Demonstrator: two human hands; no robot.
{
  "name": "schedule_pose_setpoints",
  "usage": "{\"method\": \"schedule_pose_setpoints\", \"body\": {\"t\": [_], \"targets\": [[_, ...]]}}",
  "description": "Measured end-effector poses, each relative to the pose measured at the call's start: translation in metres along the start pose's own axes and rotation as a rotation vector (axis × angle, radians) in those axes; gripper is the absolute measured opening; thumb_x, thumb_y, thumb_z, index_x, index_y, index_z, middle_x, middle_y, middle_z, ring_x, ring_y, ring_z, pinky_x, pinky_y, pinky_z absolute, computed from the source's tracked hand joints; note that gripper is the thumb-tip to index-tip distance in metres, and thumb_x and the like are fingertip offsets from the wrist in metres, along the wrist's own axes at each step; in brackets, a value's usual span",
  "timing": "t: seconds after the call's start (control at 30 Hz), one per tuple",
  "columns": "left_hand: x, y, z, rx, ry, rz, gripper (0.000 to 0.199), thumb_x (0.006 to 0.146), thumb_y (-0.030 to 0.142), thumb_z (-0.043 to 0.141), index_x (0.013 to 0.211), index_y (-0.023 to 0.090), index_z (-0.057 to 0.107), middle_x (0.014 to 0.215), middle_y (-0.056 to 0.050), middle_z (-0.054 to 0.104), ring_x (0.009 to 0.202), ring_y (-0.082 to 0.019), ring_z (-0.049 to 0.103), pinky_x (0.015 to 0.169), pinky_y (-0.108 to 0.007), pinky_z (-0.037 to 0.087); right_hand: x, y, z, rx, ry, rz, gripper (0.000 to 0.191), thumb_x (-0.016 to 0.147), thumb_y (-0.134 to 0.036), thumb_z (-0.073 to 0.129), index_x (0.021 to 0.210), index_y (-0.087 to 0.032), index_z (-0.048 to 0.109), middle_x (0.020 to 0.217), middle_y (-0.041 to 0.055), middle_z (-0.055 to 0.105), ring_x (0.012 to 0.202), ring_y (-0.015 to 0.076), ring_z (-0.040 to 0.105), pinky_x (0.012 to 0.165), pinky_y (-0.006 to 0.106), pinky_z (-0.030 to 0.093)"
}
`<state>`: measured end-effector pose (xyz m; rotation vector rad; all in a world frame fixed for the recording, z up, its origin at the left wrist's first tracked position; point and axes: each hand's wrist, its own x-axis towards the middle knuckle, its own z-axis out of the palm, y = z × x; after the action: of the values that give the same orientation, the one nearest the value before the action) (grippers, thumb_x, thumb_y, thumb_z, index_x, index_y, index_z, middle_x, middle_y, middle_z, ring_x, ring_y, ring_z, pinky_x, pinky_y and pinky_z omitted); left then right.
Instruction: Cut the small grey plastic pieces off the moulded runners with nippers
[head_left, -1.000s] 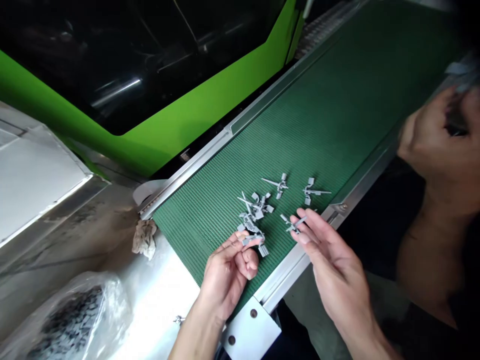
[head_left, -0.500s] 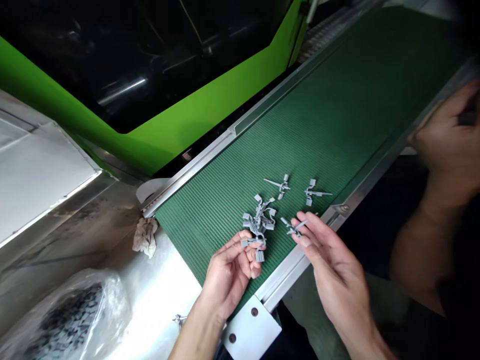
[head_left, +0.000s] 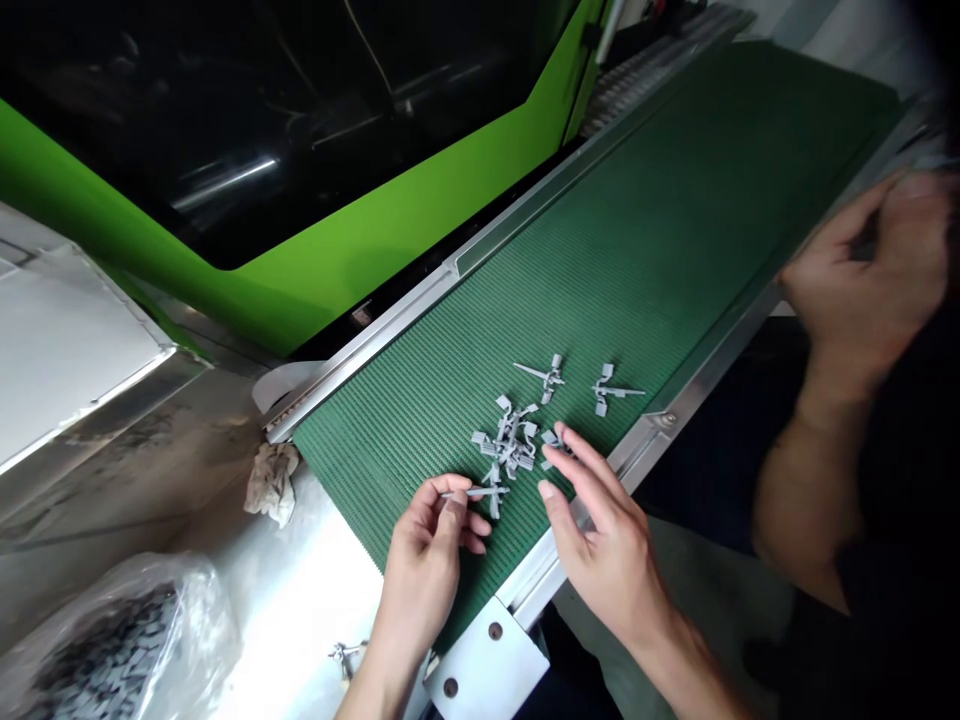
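Note:
My left hand (head_left: 431,545) pinches the thin stem of a grey plastic piece (head_left: 493,492) over the near end of the green ribbed belt (head_left: 420,400). Just beyond it lies a cluster of similar grey pieces (head_left: 511,445). My right hand (head_left: 600,520) has its fingers apart, with the fingertips beside another grey piece (head_left: 551,440) that they partly cover. Two more grey pieces, one (head_left: 547,378) behind the cluster and one (head_left: 606,390) to its right, rest on the belt.
A person's hand (head_left: 870,260) is at the right, past the metal rail (head_left: 645,440). Behind the belt stands a green machine (head_left: 420,240). At lower left are a clear bag of dark pieces (head_left: 112,640), a crumpled cloth (head_left: 271,482) and a metal bracket (head_left: 487,660).
The piece that was in my right hand now lies on the belt, and that hand has opened. My left hand now grips a piece by its stem. The view has shifted slightly.

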<state>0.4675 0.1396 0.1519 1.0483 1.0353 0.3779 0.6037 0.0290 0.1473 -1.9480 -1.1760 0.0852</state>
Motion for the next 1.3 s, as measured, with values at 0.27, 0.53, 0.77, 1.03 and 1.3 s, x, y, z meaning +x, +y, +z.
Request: {"method": "schedule_pose_setpoints", "body": {"t": [0.27,0.53,0.77,1.03,1.3], "targets": [[-0.008,-0.011,0.0,0.469,0.17,0.257,0.019,0.091,0.036,0.059,0.103,0.022,0.064,0.084,-0.003,0.063,0.069,-0.016,0.055,0.066,-0.027,0.045,0.006,0.004,0.015,-0.166,0.0,-0.07,0.027,0.093,-0.015,0.056,0.118,-0.015,0.069,0.14,0.0171,0.054,0.132,0.0293,0.049,0.109,0.049,0.045],[-0.007,-0.016,0.004,0.573,0.204,0.445,0.013,0.091,0.027,0.059,0.101,0.022,0.065,0.111,-0.01,0.061,0.108,-0.024,0.058,0.096,-0.035,0.044,0.018,0.003,0.015,-0.035,0.081,0.014,0.022,0.094,-0.018,0.057,0.112,-0.019,0.07,0.133,0.012,0.061,0.12,0.0243,0.058,0.103,0.042,0.049],[-0.007,-0.018,0.006,0.535,0.203,0.437,0.014,0.09,0.028,0.059,0.101,0.022,0.067,0.113,-0.011,0.06,0.11,-0.025,0.058,0.097,-0.037,0.044,0.028,0.011,0.009,0.218,0.148,0.203,0.02,0.094,-0.024,0.059,0.109,-0.019,0.071,0.115,0.0091,0.071,0.104,0.0212,0.067,0.087,0.035,0.058],[-0.001,-0.029,0.0,0.64,0.209,0.475,0.02,0.092,0.033,0.054,0.103,0.022,0.066,0.114,-0.011,0.06,0.106,-0.025,0.061,0.094,-0.038,0.047,0.026,0.012,0.012,0.302,0.122,0.267,0.021,0.095,-0.026,0.058,0.111,-0.019,0.07,0.114,0.0095,0.071,0.1,0.0197,0.069,0.082,0.031,0.06],[0.013,-0.046,-0.015,0.769,0.192,0.545,0.024,0.092,0.04,0.053,0.105,0.024,0.065,0.115,-0.008,0.061,0.105,-0.024,0.064,0.092,-0.037,0.052,0.026,0.004,0.018,0.165,0.079,0.083,0.023,0.094,-0.018,0.054,0.11,-0.02,0.071,0.115,0.01,0.07,0.11,0.0205,0.065,0.097,0.035,0.055]]}}
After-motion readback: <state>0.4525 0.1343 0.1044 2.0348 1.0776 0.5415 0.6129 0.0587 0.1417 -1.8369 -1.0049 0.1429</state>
